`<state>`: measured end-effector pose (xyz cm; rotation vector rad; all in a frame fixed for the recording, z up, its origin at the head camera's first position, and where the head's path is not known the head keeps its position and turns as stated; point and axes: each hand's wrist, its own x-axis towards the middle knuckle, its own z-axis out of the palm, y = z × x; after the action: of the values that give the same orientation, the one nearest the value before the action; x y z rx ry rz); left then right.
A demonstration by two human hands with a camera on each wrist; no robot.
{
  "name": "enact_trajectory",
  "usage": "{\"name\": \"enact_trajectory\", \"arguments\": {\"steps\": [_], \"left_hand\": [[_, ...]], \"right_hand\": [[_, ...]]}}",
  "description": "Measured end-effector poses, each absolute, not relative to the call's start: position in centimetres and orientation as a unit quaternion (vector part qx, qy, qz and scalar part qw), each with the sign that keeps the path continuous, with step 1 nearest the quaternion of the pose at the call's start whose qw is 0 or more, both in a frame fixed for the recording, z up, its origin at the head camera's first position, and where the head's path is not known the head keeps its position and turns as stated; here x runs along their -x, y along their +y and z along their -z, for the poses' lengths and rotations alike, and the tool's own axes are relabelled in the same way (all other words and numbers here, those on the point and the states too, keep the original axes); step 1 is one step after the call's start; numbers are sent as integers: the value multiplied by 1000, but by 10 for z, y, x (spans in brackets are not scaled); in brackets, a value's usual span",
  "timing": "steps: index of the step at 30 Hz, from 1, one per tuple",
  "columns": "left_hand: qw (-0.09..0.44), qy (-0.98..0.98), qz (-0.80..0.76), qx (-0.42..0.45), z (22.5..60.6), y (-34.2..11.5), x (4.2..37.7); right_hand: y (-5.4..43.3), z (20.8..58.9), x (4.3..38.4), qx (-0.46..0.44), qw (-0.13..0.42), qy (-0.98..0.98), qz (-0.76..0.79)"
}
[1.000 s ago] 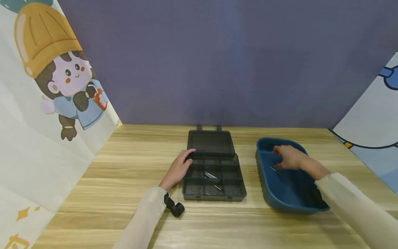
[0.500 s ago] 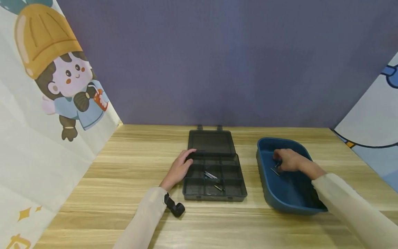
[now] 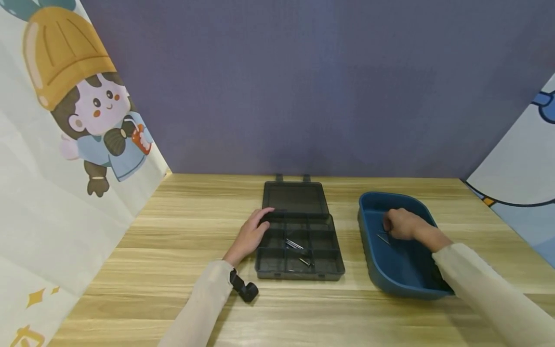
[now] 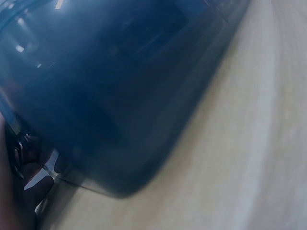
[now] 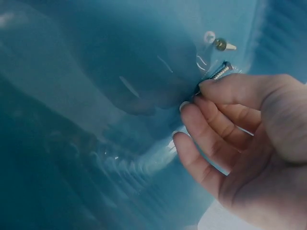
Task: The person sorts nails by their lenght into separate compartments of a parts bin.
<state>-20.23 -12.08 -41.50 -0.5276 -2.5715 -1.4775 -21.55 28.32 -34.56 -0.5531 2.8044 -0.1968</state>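
A dark translucent compartment box (image 3: 300, 270) lies with its lid (image 3: 296, 197) folded back. Several slim metal pins (image 3: 294, 244) and a screw (image 3: 305, 261) are in its middle compartments. My left hand (image 3: 250, 234) rests on the box's left edge, fingers loosely extended. In the left wrist view, a dark blue wall (image 4: 124, 120) fills most of the picture. My right hand (image 3: 403, 225) reaches inside a blue bin (image 3: 370, 260). The right wrist view shows my right thumb and finger pinching a screw (image 5: 220, 72) low in the bin. A small brass-coloured piece (image 5: 221, 44) lies beside it.
Another slim metal piece (image 3: 383, 239) lies on the bin floor near my right hand. The wooden table (image 3: 186, 217) ends at a purple-grey panel (image 3: 303, 96) behind. A black wrist camera (image 3: 246, 290) sits on my left wrist, close to the box's front left corner.
My right hand has shifted slightly down and turned inside the bin, its fingers closing in around a small screw. The left hand and the box stay where they were.
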Motion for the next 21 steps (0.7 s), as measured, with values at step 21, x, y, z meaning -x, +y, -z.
{"name": "enact_trajectory", "arguments": {"steps": [21], "left_hand": [[53, -852, 493, 165, 416, -121, 204]], "right_hand": [[280, 348, 213, 173, 151, 970, 77]]}}
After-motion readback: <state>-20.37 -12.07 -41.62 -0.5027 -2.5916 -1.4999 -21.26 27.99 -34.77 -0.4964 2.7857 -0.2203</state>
